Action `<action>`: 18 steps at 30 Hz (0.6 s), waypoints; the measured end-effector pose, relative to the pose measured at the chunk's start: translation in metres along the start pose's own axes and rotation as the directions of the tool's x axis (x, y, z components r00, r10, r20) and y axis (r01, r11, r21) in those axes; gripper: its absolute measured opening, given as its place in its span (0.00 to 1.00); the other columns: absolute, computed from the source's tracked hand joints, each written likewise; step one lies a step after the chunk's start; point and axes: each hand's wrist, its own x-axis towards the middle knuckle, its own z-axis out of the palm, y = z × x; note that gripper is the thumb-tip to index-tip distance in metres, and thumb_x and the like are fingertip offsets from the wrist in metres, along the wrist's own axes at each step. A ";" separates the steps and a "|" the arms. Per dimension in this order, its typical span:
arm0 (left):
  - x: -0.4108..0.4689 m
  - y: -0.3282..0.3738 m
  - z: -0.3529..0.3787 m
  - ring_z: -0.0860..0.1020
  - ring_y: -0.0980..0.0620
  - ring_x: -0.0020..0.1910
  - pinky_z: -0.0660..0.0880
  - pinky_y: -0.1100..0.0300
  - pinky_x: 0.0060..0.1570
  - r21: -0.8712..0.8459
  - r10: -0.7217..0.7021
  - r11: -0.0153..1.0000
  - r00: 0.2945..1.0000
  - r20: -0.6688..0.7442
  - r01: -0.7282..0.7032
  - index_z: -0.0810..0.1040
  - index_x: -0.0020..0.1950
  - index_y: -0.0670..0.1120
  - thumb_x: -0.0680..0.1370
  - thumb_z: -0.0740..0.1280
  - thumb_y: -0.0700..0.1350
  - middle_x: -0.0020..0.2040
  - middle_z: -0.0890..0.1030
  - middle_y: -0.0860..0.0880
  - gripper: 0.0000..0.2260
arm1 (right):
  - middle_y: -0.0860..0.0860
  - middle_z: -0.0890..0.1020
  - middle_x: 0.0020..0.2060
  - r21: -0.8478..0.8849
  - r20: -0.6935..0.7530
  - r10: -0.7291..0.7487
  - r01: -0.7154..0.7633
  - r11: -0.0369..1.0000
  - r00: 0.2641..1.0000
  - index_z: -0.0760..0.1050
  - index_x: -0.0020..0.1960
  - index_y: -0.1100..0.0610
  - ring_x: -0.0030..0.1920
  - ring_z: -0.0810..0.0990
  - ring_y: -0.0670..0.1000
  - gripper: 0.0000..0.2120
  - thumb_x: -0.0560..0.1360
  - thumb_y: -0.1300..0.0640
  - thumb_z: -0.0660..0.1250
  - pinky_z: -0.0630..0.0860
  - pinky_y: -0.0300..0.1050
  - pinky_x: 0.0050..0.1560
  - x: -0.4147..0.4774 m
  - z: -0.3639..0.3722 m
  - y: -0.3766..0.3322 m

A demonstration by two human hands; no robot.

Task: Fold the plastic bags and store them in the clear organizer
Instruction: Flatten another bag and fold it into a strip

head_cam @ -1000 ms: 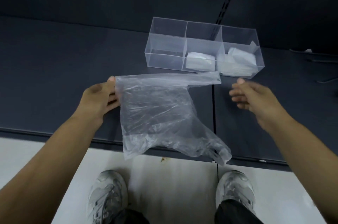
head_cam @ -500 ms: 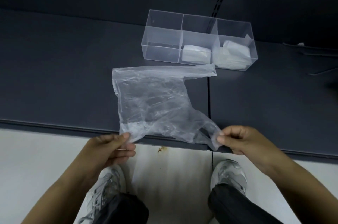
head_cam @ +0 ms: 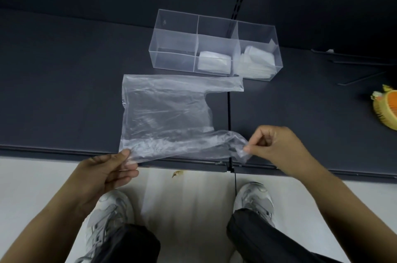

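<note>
Plastic bag point(head_cam: 165, 116) is lying flat on the dark table point(head_cam: 64, 90) near the clear organizer point(head_cam: 214, 48), left hand point(head_cam: 107, 170) and right hand point(head_cam: 277, 146) pinching its near corners, probably stretching it smooth for folding.

Bare tabletop point(head_cam: 64, 90) stretches left of the bag point(head_cam: 165, 116); organizer point(head_cam: 171, 58) walls off the far side; orange object point(head_cam: 386, 110) sits far right.
</note>
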 end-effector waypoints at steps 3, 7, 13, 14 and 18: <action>0.000 0.000 0.000 0.85 0.45 0.40 0.79 0.63 0.30 0.023 0.005 1.000 1.000 0.008 -0.005 0.82 0.43 0.41 0.65 0.72 0.51 0.43 0.85 0.39 0.15 | 0.50 0.81 0.27 -0.003 -0.201 0.022 -0.023 1.000 0.979 0.74 0.34 0.56 0.25 0.76 0.43 0.11 0.70 0.59 0.75 0.72 0.34 0.27 0.002 0.007 0.003; -0.003 -0.001 0.004 0.85 0.44 0.40 0.78 0.63 0.30 0.050 0.007 0.999 0.999 0.034 -0.008 0.83 0.40 0.42 0.64 0.73 0.52 0.42 0.85 0.39 0.14 | 0.50 0.78 0.27 -0.082 -0.439 0.011 -0.052 0.995 0.898 0.71 0.36 0.55 0.25 0.76 0.47 0.11 0.72 0.59 0.73 0.75 0.41 0.29 0.002 0.010 0.007; -0.008 -0.002 0.012 0.85 0.44 0.39 0.78 0.64 0.30 0.093 0.005 0.996 0.999 0.045 -0.010 0.82 0.43 0.39 0.66 0.72 0.52 0.41 0.85 0.39 0.16 | 0.47 0.79 0.30 -0.134 -0.477 -0.007 -0.065 0.989 0.879 0.69 0.52 0.56 0.29 0.80 0.50 0.09 0.76 0.59 0.68 0.78 0.47 0.33 0.005 0.014 0.019; -0.008 -0.003 0.012 0.85 0.44 0.39 0.79 0.63 0.30 0.091 0.007 0.996 0.999 0.034 -0.010 0.82 0.44 0.39 0.67 0.72 0.51 0.41 0.85 0.39 0.15 | 0.50 0.82 0.34 0.103 -0.384 0.135 -0.102 0.989 0.913 0.68 0.57 0.57 0.32 0.83 0.50 0.12 0.77 0.60 0.68 0.80 0.46 0.35 0.006 0.011 0.020; -0.008 -0.006 0.011 0.85 0.43 0.40 0.79 0.63 0.31 0.091 0.011 0.996 1.000 -0.006 -0.011 0.81 0.48 0.38 0.72 0.71 0.48 0.41 0.85 0.39 0.14 | 0.60 0.80 0.56 0.786 0.170 0.318 -0.323 0.527 0.933 0.66 0.68 0.57 0.51 0.84 0.57 0.22 0.75 0.63 0.66 0.82 0.49 0.45 0.006 -0.007 0.027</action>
